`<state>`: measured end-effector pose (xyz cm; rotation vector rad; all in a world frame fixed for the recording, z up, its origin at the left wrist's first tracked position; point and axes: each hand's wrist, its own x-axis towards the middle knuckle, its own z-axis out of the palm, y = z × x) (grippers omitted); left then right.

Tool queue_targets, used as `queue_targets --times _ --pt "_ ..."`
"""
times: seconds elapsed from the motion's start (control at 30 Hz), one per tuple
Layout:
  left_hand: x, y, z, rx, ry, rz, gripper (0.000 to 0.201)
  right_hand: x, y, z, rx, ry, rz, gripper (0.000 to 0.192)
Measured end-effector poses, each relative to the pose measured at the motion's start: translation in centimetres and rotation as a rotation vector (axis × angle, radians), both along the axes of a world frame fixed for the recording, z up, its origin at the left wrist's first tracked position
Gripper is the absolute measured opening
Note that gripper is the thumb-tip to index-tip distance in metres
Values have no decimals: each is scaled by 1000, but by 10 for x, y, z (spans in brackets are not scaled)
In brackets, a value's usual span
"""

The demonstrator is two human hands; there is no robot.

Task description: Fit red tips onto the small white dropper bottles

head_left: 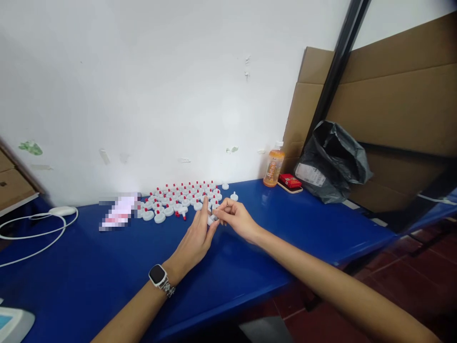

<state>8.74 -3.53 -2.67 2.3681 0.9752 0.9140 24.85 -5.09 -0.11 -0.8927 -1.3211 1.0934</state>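
Note:
My left hand (195,239), with a watch on its wrist, is closed around a white nozzle cap (211,220) held above the blue table. The fingers of my right hand (242,221) pinch at the upper side of that same cap. Fingers hide much of it, so whether a red tip is on it cannot be seen. Just beyond my hands stands a cluster of white nozzle caps (168,210), most with red tips pointing up. To the right of them sit a cap with a bare white nozzle (233,196) and another white cap (225,186).
On the blue table (271,238), an orange drink bottle (273,167), a red packet (290,181) on a phone-like object and a grey plastic bag (330,166) stand at the back right. A blurred-out sheet (121,212) and white cable (53,245) lie left.

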Motion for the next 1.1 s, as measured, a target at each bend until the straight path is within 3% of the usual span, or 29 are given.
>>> queue_targets --times 0.13,0.23,0.33,0.47,0.73,0.97,1.1 --pt "-1 5 1 -33 -7 4 80 26 16 16 23 -219 88 31" --pt "-7 10 -2 -58 -4 -4 84 50 45 29 154 -469 -44 16" --pt "-16 13 -3 -77 41 -43 62 68 82 34 233 -819 -246 2" --pt "-20 16 -3 -90 91 -81 33 66 119 25 138 -1143 -207 12" --pt "-20 16 -3 -93 92 -118 22 47 126 13 86 -1123 -82 10" --pt "-20 12 -3 -68 101 -118 19 43 119 6 57 -1084 -70 9" --pt "-21 10 0 -57 103 -117 20 40 115 12 66 -1086 -95 9"
